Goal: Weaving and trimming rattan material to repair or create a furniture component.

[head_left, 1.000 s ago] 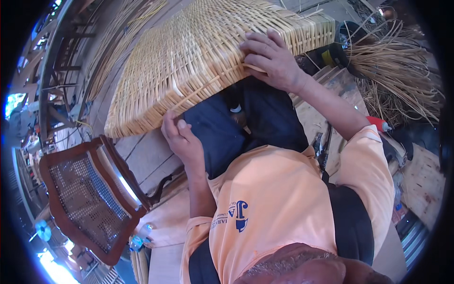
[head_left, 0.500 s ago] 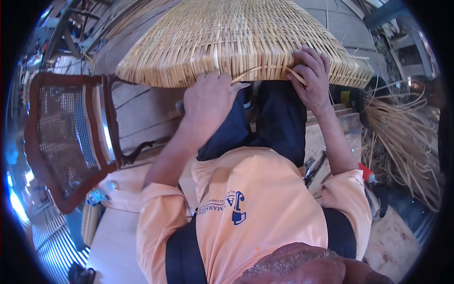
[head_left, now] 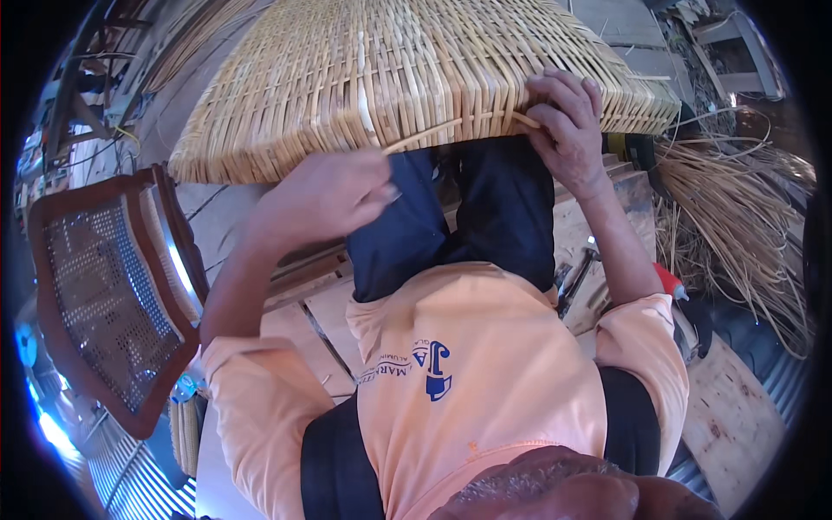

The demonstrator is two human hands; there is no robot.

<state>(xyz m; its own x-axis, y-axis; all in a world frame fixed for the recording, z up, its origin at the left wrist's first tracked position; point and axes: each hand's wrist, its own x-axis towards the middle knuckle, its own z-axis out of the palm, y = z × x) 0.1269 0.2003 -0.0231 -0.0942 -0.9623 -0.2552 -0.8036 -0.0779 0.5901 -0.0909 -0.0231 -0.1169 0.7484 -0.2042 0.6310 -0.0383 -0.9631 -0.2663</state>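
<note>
Head view: at 12 o'clock, woven wicker panel [head_left: 416,69], near edge above dark trousers [head_left: 503,199]. At 10 o'clock, left hand [head_left: 334,191], partly blurred, closed on one end of a pale strand [head_left: 425,134] running toward 1 o'clock along the panel's edge. At 2 o'clock, right hand [head_left: 568,139], curled against the same edge, fingertips at a short protruding strand length; cannot tell whether gripped. Between 2 and 3 o'clock, bundle of loose strands [head_left: 728,191]; at 9 o'clock, brown-framed cane chair [head_left: 113,295].
</note>
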